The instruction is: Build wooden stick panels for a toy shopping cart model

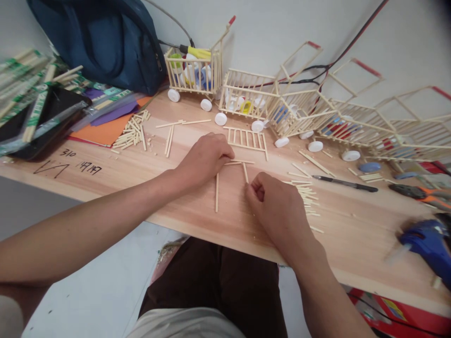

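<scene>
My left hand [206, 157] lies knuckles up on the wooden table [183, 206], fingers curled down onto a short horizontal stick [243, 162]. My right hand [276, 206] is closed in a pinch on the near end of an upright stick [245, 172]. A longer loose stick [217, 192] lies between the two hands. Just beyond the left hand rests a small ladder-like stick panel [246, 138]. A heap of cut sticks [306, 195] sits right of my right hand.
Several stick carts with white wheels [197, 70] line the back wall. A dark blue bag [102, 42] and chopstick packets [28, 89] are at the left. A black knife [345, 184], orange-handled pliers [419, 193] and a blue glue gun [428, 244] lie at the right.
</scene>
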`<state>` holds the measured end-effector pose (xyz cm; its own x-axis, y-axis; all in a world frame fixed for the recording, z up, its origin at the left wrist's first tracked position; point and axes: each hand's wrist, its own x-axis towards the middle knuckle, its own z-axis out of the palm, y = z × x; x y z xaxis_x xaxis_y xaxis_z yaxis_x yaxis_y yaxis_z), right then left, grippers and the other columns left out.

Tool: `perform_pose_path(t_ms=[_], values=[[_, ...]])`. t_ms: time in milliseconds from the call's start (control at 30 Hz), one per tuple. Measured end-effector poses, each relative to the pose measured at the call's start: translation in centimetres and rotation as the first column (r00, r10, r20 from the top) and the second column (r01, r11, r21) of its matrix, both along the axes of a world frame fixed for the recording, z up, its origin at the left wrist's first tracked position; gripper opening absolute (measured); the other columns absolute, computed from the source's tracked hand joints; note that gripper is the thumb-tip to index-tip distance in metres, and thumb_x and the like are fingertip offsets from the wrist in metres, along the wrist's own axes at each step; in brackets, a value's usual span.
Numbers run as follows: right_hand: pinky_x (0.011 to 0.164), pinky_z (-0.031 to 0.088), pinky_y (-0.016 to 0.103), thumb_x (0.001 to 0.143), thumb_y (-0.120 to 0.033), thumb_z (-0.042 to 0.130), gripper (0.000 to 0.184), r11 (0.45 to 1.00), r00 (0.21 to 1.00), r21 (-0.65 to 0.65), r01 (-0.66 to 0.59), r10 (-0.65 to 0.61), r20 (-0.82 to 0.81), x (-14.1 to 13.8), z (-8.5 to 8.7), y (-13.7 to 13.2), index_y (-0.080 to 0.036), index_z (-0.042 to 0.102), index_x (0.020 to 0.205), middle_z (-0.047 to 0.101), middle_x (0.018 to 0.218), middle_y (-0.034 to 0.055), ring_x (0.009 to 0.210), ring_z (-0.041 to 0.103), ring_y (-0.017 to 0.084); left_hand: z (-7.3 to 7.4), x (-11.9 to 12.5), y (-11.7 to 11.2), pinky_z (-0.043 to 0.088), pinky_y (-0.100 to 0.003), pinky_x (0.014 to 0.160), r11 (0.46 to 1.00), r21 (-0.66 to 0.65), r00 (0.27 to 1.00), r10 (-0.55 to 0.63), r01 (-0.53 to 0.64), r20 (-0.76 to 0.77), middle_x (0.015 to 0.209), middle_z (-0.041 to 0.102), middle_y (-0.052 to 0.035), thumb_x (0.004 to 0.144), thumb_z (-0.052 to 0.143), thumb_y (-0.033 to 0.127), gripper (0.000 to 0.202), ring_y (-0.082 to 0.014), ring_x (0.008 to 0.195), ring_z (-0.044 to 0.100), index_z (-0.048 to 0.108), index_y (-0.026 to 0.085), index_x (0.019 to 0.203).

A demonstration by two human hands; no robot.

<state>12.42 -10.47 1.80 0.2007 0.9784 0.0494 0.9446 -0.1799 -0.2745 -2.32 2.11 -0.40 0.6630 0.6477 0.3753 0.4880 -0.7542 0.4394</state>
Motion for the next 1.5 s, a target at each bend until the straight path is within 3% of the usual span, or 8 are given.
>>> perform_pose_path(t_ms=[533, 767, 1233, 1500], values=[[0.056, 0.023, 0.027, 0.085, -0.028, 0.052, 0.017, 1.000, 1.000, 0.011, 0.006, -0.006, 0.000, 0.0, -0.2, 0.0, -0.020, 0.052, 0.070, 0.057, 0.062, -0.0014, 0.056, 0.047, 0.014, 0.0, 0.1, 0.2, 0.044, -0.033, 0.080, 0.999, 0.034, 1.000, -0.013, 0.014, -0.003, 0.081, 0.067, -0.0033, 0.079, 0.053, 0.009, 0.021, -0.0184, 0.085, 0.060, 0.072, 0.018, 0.075], [0.056, 0.023, 0.027, 0.085, -0.028, 0.052, 0.019, 0.999, 1.000, 0.042, 0.010, -0.009, -0.022, 0.1, -0.3, -0.1, -0.020, 0.051, 0.068, 0.056, 0.061, -0.0017, 0.055, 0.045, 0.013, 1.0, 0.0, 0.0, 0.044, -0.032, 0.081, 1.000, -0.003, 0.999, 0.009, -0.009, 0.045, 0.083, 0.067, -0.0028, 0.080, 0.056, 0.012, 0.015, -0.0172, 0.085, 0.059, 0.070, 0.017, 0.079], [0.056, 0.022, 0.027, 0.085, -0.029, 0.053, 0.020, 0.999, 1.000, 0.035, 0.004, -0.003, -0.019, 0.1, -0.3, -0.2, -0.021, 0.049, 0.068, 0.055, 0.062, -0.0025, 0.055, 0.044, 0.013, 0.7, 0.0, -0.7, 0.042, -0.034, 0.078, 0.998, 0.054, 0.997, -0.008, 0.013, -0.083, 0.082, 0.064, -0.0051, 0.080, 0.058, 0.012, 0.014, -0.0205, 0.087, 0.052, 0.070, 0.017, 0.074], [0.056, 0.023, 0.027, 0.085, -0.028, 0.053, 0.019, 0.999, 1.000, 0.039, 0.000, 0.001, -0.023, 0.1, -0.3, -0.2, -0.021, 0.049, 0.067, 0.054, 0.060, -0.0028, 0.055, 0.043, 0.013, 1.6, -0.3, -0.3, 0.043, -0.034, 0.083, 0.998, -0.019, 0.998, 0.057, -0.056, 0.034, 0.083, 0.067, -0.0024, 0.081, 0.055, 0.012, 0.017, -0.0173, 0.085, 0.058, 0.071, 0.017, 0.078]])
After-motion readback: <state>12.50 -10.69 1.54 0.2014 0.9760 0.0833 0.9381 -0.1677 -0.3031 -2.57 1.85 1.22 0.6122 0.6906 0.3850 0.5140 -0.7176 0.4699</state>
